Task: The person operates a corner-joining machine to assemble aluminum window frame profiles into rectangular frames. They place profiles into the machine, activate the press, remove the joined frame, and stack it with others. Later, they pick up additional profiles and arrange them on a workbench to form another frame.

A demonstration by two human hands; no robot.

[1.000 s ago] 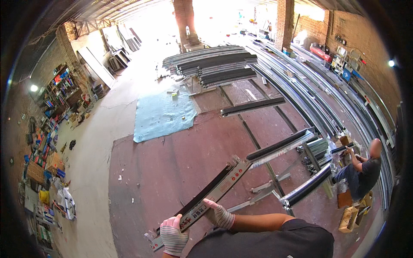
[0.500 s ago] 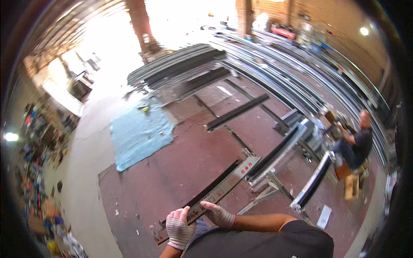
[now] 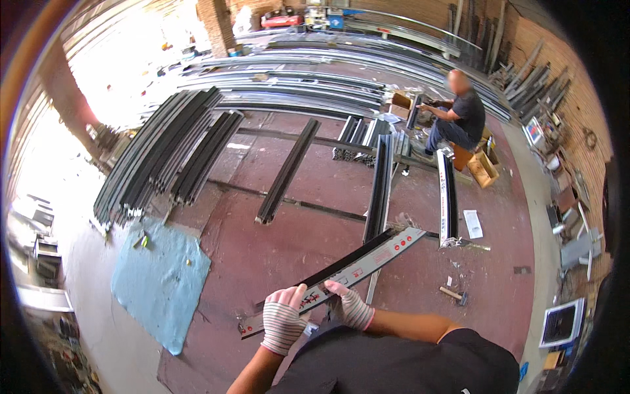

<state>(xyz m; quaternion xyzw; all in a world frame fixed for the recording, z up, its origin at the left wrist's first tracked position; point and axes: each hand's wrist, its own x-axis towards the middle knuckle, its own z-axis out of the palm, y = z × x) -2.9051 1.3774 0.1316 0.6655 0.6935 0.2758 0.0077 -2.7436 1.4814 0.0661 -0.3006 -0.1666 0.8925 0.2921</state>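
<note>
A long metal profile (image 3: pixel 388 248), black on one side and covered on the other with pale printed film bearing red dots, lies slantwise before me. My left hand (image 3: pixel 283 322), in a striped glove with bare fingertips, grips its near end. Farther along the same piece, my right hand (image 3: pixel 353 310) is closed on its lower edge, thumb on top and fingers mostly hidden. Just beyond its far end stretches another dark profile (image 3: pixel 378 190) on a low rail. To the right rests a profile with white printed film (image 3: pixel 444 197).
A co-worker (image 3: pixel 467 111) sits at the back right beside an open cardboard box (image 3: pixel 484 169). Stacked dark profiles (image 3: pixel 161 141) lie at the left, above a light-blue mat (image 3: pixel 161 282). A single profile (image 3: pixel 289 172) spans the rails. A hammer (image 3: pixel 454 295) lies on the floor at right.
My view has swung to the right, so the co-worker and the stacks appear farther left. Both hands keep hold of the profile.
</note>
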